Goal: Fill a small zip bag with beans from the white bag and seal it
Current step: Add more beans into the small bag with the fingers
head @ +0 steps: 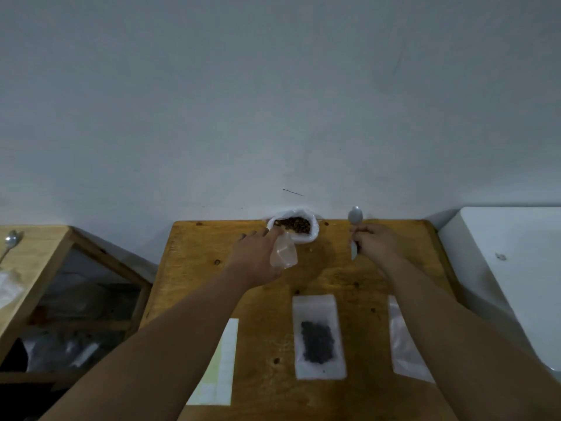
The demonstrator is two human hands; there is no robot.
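beans (293, 225) in bag (314, 236), spoon (355, 215) to right

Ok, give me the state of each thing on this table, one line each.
white bag: open, beans inside.
small zip bag: empty, held by left hand.
spoon: gripped by right hand, bowl up.
filled bag: flat on table, holds dark beans.
spare bag: flat, looks empty.
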